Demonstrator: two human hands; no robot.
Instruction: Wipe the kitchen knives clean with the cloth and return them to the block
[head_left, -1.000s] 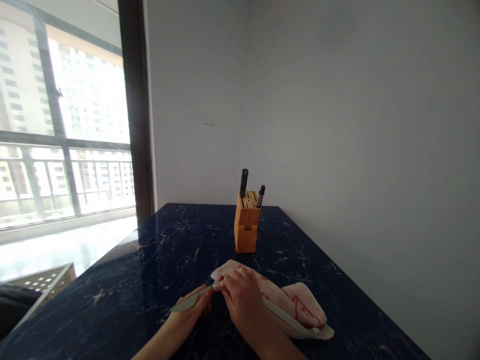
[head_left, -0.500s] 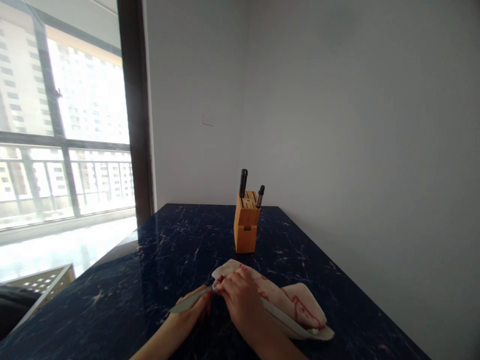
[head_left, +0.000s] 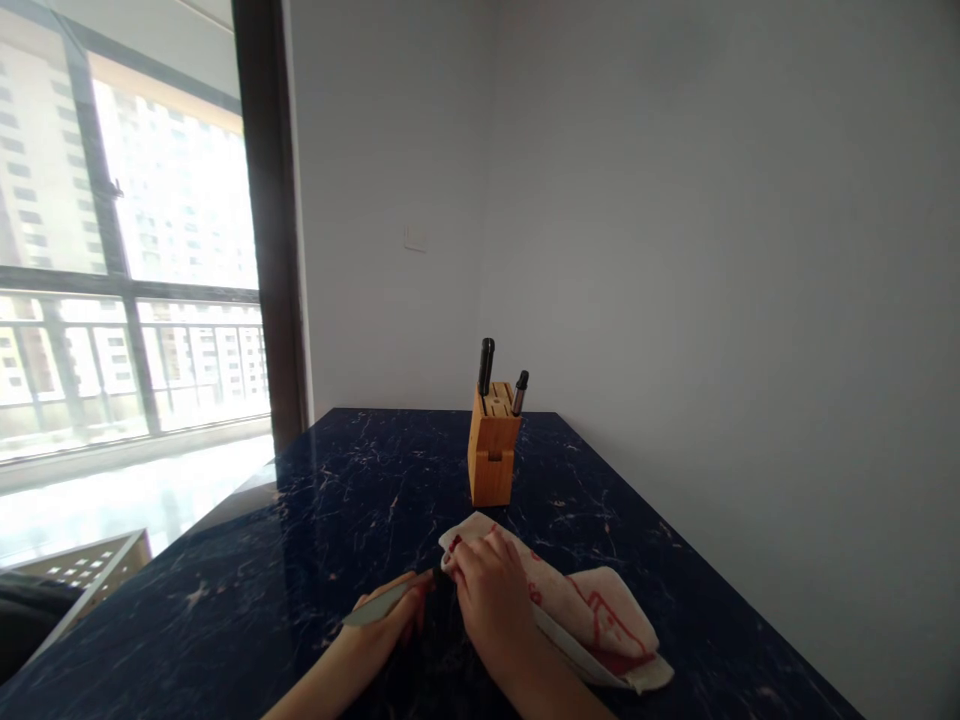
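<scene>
My left hand (head_left: 390, 612) is closed around a knife (head_left: 379, 605), its pale blade pointing down and left and its dark handle end toward the right hand. My right hand (head_left: 491, 590) grips a white cloth (head_left: 592, 620) with red markings, its fingers bunched on the cloth's upper left corner. That corner lies just right of the knife's handle, and a small gap shows between them. The rest of the cloth spreads to the right on the dark table, partly under the right forearm.
A wooden knife block (head_left: 493, 455) stands beyond the cloth, with a black-handled knife (head_left: 487, 365) and another dark handle (head_left: 520, 392) in it. The dark blue marbled table (head_left: 360, 480) runs back to the wall. A perforated crate-like object (head_left: 97, 580) is at the lower left.
My right hand has moved slightly right with the cloth, away from the knife. More of the handle end now shows. The left hand and the knife have barely moved.
</scene>
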